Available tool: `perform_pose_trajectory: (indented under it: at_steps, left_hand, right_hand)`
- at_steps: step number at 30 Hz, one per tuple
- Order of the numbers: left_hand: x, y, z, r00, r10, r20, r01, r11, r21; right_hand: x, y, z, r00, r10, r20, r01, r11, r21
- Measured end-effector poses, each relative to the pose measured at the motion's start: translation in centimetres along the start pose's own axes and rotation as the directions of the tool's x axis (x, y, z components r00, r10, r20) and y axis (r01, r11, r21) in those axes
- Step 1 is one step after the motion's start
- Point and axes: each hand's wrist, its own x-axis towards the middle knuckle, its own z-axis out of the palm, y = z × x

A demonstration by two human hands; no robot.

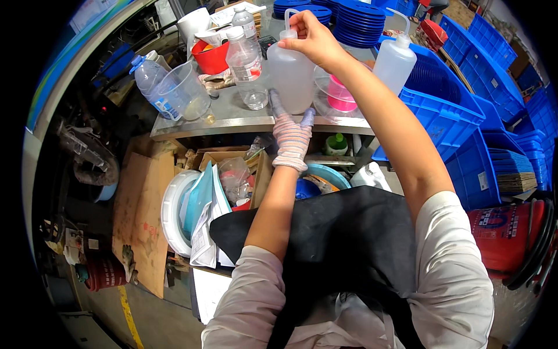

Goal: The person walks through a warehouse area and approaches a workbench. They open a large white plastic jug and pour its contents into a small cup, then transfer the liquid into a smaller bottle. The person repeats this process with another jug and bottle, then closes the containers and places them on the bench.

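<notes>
A metal table [231, 128] is spanning the upper middle of the frame, its front edge running across just below the work. A blue crate [437, 124] is filling the area right of the table, its wall closing off that side. In the upper centre, a translucent squeeze bottle [292, 75] is standing upright near the front edge, its long axis running up the frame, directly beyond the left hand and beneath the right hand. A second squeeze bottle [395, 64] is standing well apart, at upper right. A clear plastic bottle [245, 65] is standing just left of the held one, leaving only a narrow gap.

The gloved left hand [290, 138] is reaching up from below and cupping the base, its fingers and thumb spreading to either side; it is the nearer one to the table edge. The bare right hand [314, 42] is coming in from the right, pinching at the neck. A pink container [342, 99] is sitting close on the right, under the right forearm. Bare metal is showing farther left, past the clear plastic bottle. The thin bent spout [288, 17] is rising beside the right fingers.
</notes>
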Motion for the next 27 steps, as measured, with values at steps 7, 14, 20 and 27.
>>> perform_pose_trajectory:
  at_steps: [7,14,20,27]
  left_hand:
    - [0.1,-0.7,0.4,0.988,0.133,-0.075,-0.133,0.991,0.008]
    - [0.0,0.2,-0.4,0.997,0.08,-0.008,-0.081,0.996,-0.048]
    - [-0.4,0.3,-0.8,0.999,0.035,0.016,-0.035,0.999,0.002]
    - [-0.4,-1.5,-1.3,0.997,0.009,0.072,0.004,0.984,-0.177]
  right_hand:
    - [0.6,1.3,-0.8,0.998,-0.067,-0.018,0.069,0.958,0.28]
    - [0.7,-0.9,-1.9,0.983,0.082,0.164,-0.153,0.864,0.48]
    - [0.3,-0.7,-1.9,0.98,0.14,0.143,-0.171,0.957,0.235]
    - [-0.5,-3.5,-1.6,0.976,0.14,0.167,-0.166,0.974,0.151]
